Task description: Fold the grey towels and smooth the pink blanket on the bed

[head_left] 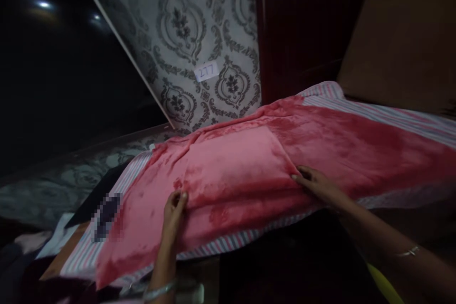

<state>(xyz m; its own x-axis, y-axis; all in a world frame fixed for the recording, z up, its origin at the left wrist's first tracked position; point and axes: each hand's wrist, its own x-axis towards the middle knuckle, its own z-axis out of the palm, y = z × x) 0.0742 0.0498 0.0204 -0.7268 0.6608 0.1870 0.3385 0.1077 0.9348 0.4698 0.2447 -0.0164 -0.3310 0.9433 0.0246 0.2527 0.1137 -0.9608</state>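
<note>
A folded rectangle of pink plush cloth [235, 152] lies on a wide red-and-pink plush blanket [342, 142]. Whether the rectangle is a separate piece or part of the blanket I cannot tell. At its near left corner my left hand [174, 209] is closed, thumb and fingers pinching the edge. My right hand [317, 183] pinches the near right corner, its fingertips closed on the fabric. Both hands rest low against the blanket, and the rectangle lies fairly flat between them. Under the blanket, a striped cloth [228, 242] shows along the front and left edges.
Behind the table stands a patterned wall [181, 23] with a paper label [206, 71] reading 277. A large dark screen [71, 57] is at left, a brown board [402, 33] at right. Loose clothes [32, 242] are heaped at lower left; a blurred dark object [109, 213] lies on the left edge.
</note>
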